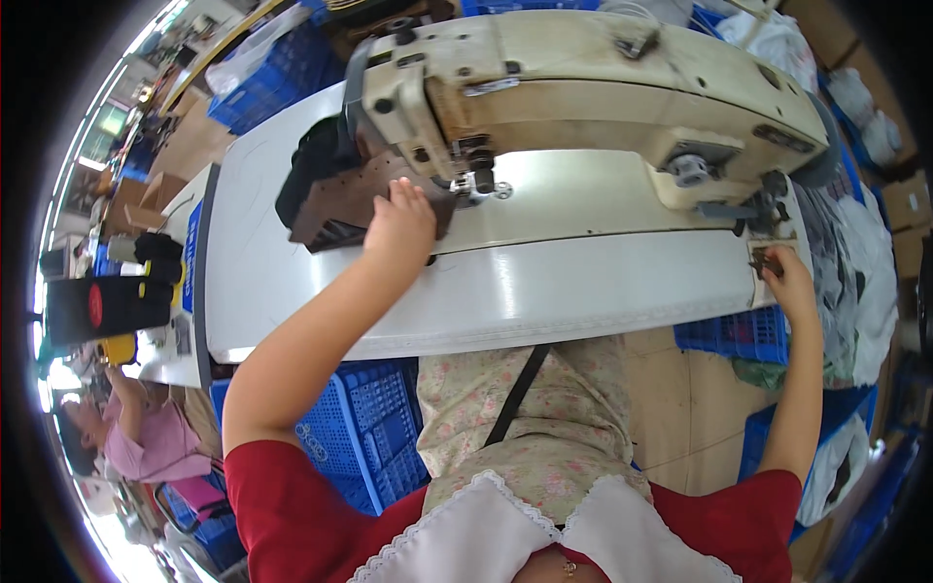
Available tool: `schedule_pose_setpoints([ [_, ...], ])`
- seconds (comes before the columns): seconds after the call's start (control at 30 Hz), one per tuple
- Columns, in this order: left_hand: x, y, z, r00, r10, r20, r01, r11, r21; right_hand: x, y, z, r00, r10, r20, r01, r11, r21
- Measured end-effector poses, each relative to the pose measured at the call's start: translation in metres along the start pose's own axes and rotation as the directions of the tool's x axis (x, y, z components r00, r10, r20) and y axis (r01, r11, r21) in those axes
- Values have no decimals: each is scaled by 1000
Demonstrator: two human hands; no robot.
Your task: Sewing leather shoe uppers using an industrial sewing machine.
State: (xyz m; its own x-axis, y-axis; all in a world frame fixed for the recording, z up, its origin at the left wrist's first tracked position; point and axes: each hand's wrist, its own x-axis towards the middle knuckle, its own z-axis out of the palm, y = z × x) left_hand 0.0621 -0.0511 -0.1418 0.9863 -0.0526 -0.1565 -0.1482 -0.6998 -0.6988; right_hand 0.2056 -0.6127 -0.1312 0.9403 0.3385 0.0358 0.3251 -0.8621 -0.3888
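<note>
My left hand lies with its fingers stretched over a brown leather piece, just left of the needle area of a cream industrial sewing machine. The leather has a row of small holes, and its right edge reaches close to the presser foot. Black material sits behind and beside the leather. At the right end of the white machine table, my right hand has its fingertips closed at a small dark metal part, too small to name.
Blue plastic crates stand under the table, one at the left and one at the right. Plastic-wrapped bundles lie beyond the table's right end. At the far left, a person in pink sits near another machine.
</note>
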Motion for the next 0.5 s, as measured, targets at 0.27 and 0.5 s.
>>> schedule_pose_setpoints([
  [0.27,-10,-5,-4,987,-39,-154,9,981,-191,-28,-53,21,953,65,-296,141,770,622],
  [0.5,-15,-7,10,975,-124,-182,43,918,-395,-37,-344,91,870,-323,372,-425,-109,899],
])
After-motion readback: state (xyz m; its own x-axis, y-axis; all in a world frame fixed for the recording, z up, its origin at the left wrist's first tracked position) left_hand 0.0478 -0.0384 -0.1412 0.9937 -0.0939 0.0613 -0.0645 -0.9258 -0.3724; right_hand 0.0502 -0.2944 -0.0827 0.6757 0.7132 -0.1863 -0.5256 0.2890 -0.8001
